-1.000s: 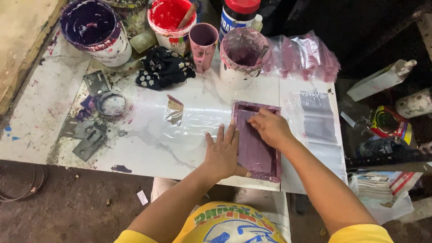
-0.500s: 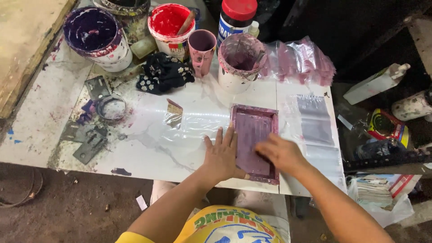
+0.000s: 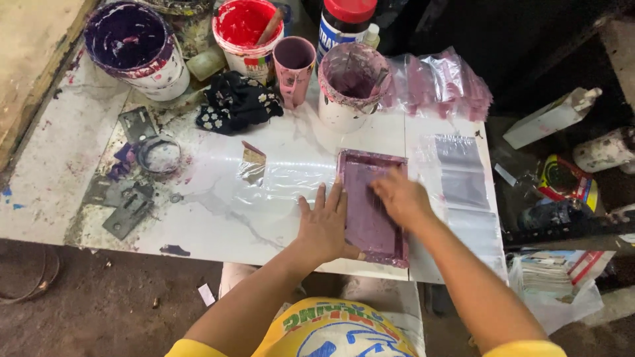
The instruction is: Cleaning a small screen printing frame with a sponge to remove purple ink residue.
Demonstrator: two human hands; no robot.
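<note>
A small purple-stained rectangular frame [image 3: 360, 228] lies flat near the front edge of the white marble-look table [image 3: 218, 218]. My left hand [image 3: 324, 225] rests flat against the frame's left side, fingers spread and thumb at its lower edge. My right hand [image 3: 400, 197] is over the upper right of the frame's inside, blurred by motion. Whether it holds anything cannot be told. A clear plastic sheet [image 3: 284, 178] lies just left of the frame.
Along the back stand a purple paint bucket [image 3: 132, 39], a red paint bucket [image 3: 248, 30], a pink cup [image 3: 294, 63] and a purple-smeared white tub [image 3: 350, 86]. A black floral cloth [image 3: 235, 102], metal hinges [image 3: 129, 205] and clear bags [image 3: 463, 178] lie around.
My right hand swept from the top of the frame down to its near end, and is now back over the upper part. My left hand has stayed at the frame's left side.
</note>
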